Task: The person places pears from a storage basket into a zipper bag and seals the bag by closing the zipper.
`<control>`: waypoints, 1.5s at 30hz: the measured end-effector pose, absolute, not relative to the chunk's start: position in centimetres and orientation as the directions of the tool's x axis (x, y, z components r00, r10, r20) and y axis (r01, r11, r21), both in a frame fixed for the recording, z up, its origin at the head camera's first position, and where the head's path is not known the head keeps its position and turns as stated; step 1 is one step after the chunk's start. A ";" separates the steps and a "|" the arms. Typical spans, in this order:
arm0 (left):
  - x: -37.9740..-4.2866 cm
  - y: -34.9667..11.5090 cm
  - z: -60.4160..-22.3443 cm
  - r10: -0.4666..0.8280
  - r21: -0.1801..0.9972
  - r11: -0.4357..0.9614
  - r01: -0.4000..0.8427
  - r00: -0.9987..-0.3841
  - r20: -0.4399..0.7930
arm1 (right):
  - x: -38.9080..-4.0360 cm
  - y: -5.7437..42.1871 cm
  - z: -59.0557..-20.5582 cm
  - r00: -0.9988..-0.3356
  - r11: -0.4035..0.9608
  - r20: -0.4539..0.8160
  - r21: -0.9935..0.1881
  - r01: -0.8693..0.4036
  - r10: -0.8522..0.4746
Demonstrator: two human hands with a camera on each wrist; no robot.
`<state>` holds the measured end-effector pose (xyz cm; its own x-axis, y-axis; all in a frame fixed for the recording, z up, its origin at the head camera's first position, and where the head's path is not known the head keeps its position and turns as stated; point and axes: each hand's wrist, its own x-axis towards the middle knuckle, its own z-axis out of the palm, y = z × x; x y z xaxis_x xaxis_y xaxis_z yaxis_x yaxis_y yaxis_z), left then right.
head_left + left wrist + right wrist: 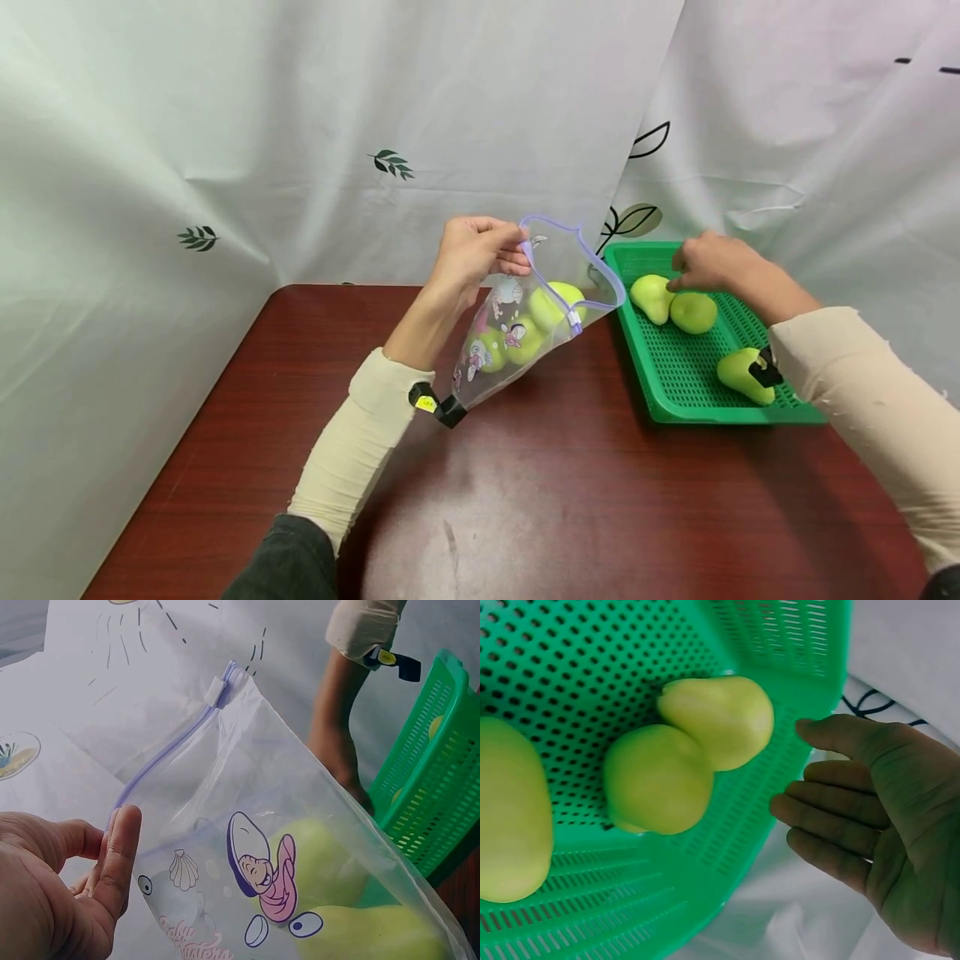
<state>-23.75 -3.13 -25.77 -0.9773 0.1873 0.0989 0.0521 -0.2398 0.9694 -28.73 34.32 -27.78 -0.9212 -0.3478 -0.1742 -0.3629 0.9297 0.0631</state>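
My left hand point(474, 254) pinches the purple-edged rim of a clear zip bag point(491, 387), holding it up with its mouth gaping. Several yellow-green fruits point(557, 305) rest inside, partly behind the bag's printed cartoon figures. Over the back of a green basket point(654, 392) hovers my right hand point(716, 262), holding nothing. Its fingers point(829, 810) are loosely extended close to the basket's rim. Nearest to it lie a pear point(724, 720) and a round green fruit point(660, 780), side by side. A longer green fruit point(742, 375) sits nearer the front of the basket.
The basket stands on the right of a dark red-brown table point(480, 500). Behind and beside the table hangs a white curtain point(300, 125) with leaf prints. A white slider point(216, 691) sits at one end of the bag's purple zip.
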 end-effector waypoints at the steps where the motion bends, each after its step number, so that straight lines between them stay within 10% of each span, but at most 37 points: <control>1: -23.7 -3.1 -25.8 0.188 0.970 -0.238 0.053 -0.977 0.100 | -28.7 34.4 -28.0 -0.921 0.929 -0.177 0.066 -0.364 -0.348; 45: -23.9 -2.8 -26.1 0.195 0.968 -0.247 0.049 -0.976 0.099 | -28.9 36.6 -31.0 -0.915 0.963 -0.307 -0.019 -0.270 -0.263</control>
